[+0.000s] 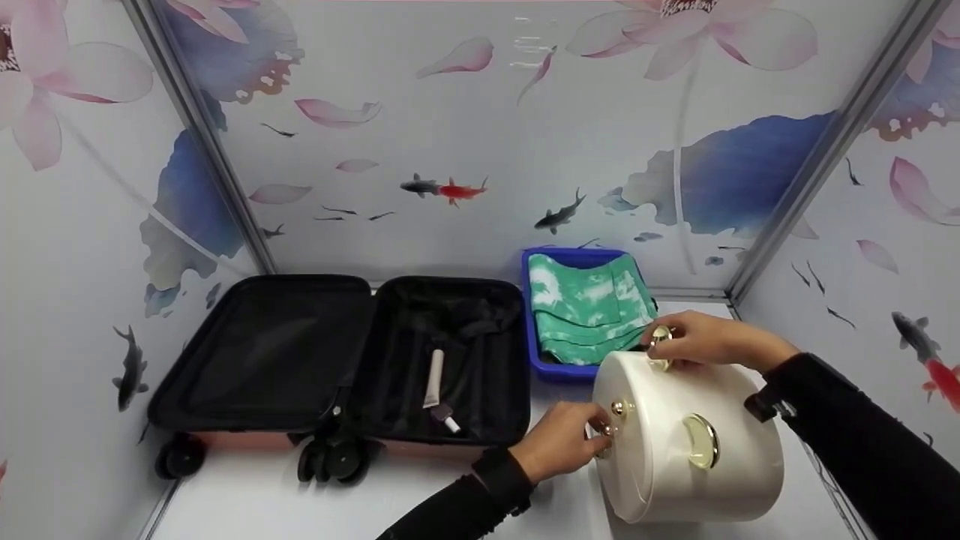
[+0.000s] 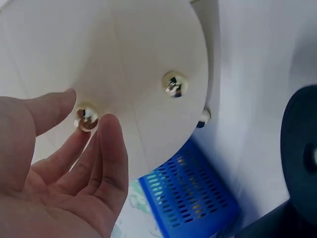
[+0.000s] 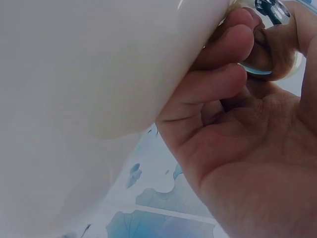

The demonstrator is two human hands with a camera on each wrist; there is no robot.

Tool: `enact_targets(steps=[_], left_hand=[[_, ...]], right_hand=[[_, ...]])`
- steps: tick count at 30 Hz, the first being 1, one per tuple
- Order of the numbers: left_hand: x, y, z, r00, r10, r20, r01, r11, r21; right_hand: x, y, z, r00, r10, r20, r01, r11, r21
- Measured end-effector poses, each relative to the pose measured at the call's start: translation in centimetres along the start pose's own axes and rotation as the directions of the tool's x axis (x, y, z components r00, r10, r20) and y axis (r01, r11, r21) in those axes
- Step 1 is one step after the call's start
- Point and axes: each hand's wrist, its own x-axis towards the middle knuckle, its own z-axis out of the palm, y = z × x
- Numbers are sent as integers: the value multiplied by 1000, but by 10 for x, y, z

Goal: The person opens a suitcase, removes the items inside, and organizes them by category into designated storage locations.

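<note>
A cream cylindrical storage box [image 1: 720, 442] with gold fittings lies at the front right, its round double-door face turned left. My left hand [image 1: 564, 441] is at that face. In the left wrist view, the thumb and fingers of the left hand [image 2: 74, 173] surround one round gold knob [image 2: 86, 118]; a second knob [image 2: 175, 84] sits beside it. My right hand [image 1: 705, 339] grips the gold handle [image 1: 661, 343] on the box's upper side. Curled fingers of the right hand [image 3: 233, 134] partly hide the clear-and-gold handle in the right wrist view.
Left of the box lies an open black-lined suitcase [image 1: 259, 352] with wheels. A pale tube [image 1: 434, 379] and a small white-capped item [image 1: 450, 424] rest in its right half. Behind the box, a blue basket [image 1: 531, 345] holds folded green-and-white cloth [image 1: 585, 307]. Printed panels enclose the table.
</note>
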Motion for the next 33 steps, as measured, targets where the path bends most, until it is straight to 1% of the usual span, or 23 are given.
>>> enact_targets(steps=[5,11,14,19,22,29,33], left_hand=[[-1,0,5,999,-16,-29,15,1000,-12],[-5,-3,1,999,-33,-19,32,999,-36],[-9,-6,-4,999,-30,-22,29,999,-41],[-19,-15,-15,998,-27,-63,25,999,-37],[-25,-22,-23,997,-33,-76,30,999,-45],[-39,-33,-39,996,-29,-79,26,999,-40],[-45,-37,-44,996,-31,-81,30,999,-14]], right_hand=[[2,1,3,1000,1,4,-1,1000,-3],[3,3,4,1000,9,-1,-9,1000,-15],[3,3,3,1000,12,0,-12,1000,-15],[3,2,1,1000,7,-5,-7,1000,-22],[2,1,0,1000,5,-1,-5,1000,-16],[2,2,0,1000,-10,5,10,1000,-4],[3,2,0,1000,-16,3,16,1000,-1]])
